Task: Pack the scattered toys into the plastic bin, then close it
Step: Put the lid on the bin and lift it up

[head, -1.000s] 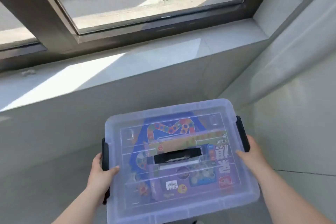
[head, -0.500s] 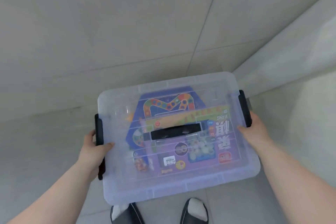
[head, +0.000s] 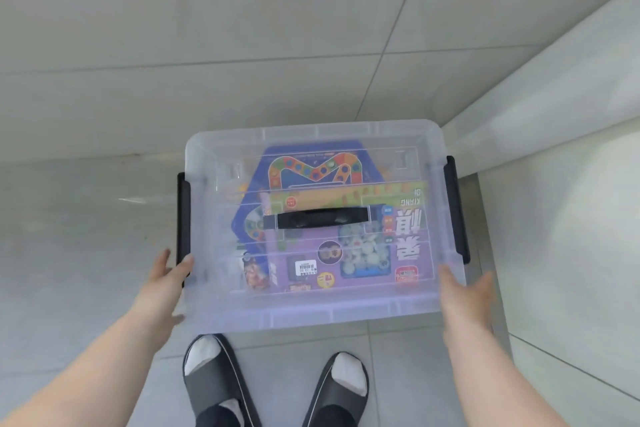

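The clear plastic bin sits low on the tiled floor in a corner, with its lid on. A black carry handle lies flat on the lid, and black latches sit on both short sides. Colourful toy and game boxes show through the lid. My left hand is at the bin's near left corner, fingers spread, thumb touching the edge below the left latch. My right hand is blurred at the near right corner, fingers apart, holding nothing.
A pale wall rises just right of the bin, and another runs behind it. My two feet in dark slippers stand directly in front of the bin. Grey floor tiles stretch to the left.
The bin has gone down from window-sill height to the floor corner. Both hands have slipped off the side latches toward the near corners and opened.
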Demonstrator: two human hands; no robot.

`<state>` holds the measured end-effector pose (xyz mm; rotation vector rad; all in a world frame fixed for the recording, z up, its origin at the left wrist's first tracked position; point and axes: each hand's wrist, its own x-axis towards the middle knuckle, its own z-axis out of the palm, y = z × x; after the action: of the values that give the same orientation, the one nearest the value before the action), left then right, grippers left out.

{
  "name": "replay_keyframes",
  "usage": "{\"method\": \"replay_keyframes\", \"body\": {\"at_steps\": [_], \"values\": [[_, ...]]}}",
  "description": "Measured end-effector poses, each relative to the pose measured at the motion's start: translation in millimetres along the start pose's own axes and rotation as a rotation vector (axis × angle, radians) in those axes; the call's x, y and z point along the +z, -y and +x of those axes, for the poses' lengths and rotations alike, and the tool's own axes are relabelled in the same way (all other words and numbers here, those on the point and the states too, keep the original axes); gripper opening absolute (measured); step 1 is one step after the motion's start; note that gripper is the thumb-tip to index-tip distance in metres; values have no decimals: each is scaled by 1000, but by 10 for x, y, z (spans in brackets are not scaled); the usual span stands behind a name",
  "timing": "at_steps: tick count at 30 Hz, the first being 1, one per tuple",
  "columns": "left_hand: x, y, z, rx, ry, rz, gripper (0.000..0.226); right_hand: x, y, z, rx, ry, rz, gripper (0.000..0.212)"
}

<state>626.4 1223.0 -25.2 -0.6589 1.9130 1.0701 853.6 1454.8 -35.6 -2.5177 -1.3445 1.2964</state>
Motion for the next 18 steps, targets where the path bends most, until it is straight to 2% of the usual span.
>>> {"method": "replay_keyframes", "body": {"at_steps": [2,3,5,10,18], "values": [[29,132,-154,-97,59,-93,39,32,-210,-171,326,232,395,56],[45,163,-185,-115,68,-132,38,51,-251,-227,388,345,550,46],[66,171,-174,-132,64,-166,42,78,-208,-261,351,424,675,38],[197,41,-67,-133,84,-149,47,35,11,-136,260,423,666,37],[424,-182,-71,-43,104,-134,47,4,281,-5,145,469,573,36]]}}
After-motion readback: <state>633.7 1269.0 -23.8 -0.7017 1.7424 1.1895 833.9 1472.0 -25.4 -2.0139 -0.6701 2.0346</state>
